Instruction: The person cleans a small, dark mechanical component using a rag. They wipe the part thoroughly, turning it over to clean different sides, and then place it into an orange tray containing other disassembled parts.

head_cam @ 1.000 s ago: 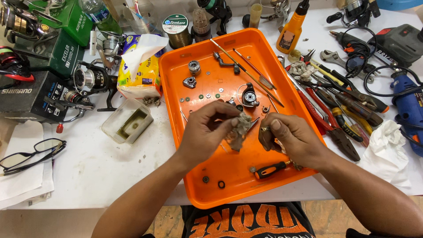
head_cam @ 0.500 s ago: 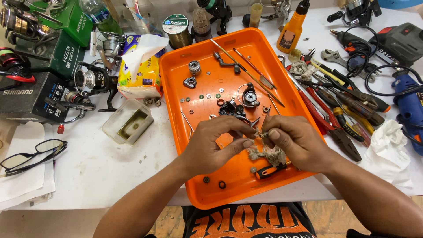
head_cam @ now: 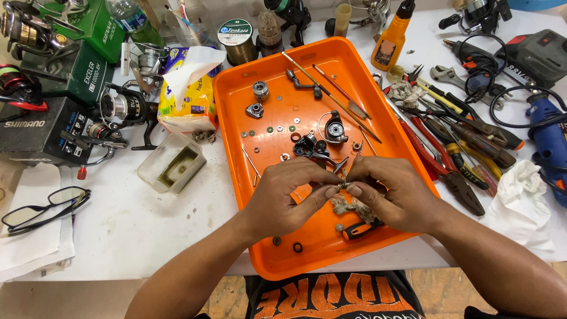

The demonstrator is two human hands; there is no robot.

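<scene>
We see the left hand (head_cam: pixel 283 198) and right hand (head_cam: pixel 393 192) meet fingertip to fingertip, both grips pinched on a small metal part (head_cam: pixel 342 185) between them, equally near each. A grey rag (head_cam: pixel 348 207) lies beneath it, over the orange tray (head_cam: pixel 236 118).

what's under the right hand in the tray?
Under the right hand: a dirty grey rag and a black-and-orange tool handle poking out, lying on the orange tray. The hand covers the rest of both, so the tool type can't be told.
</scene>
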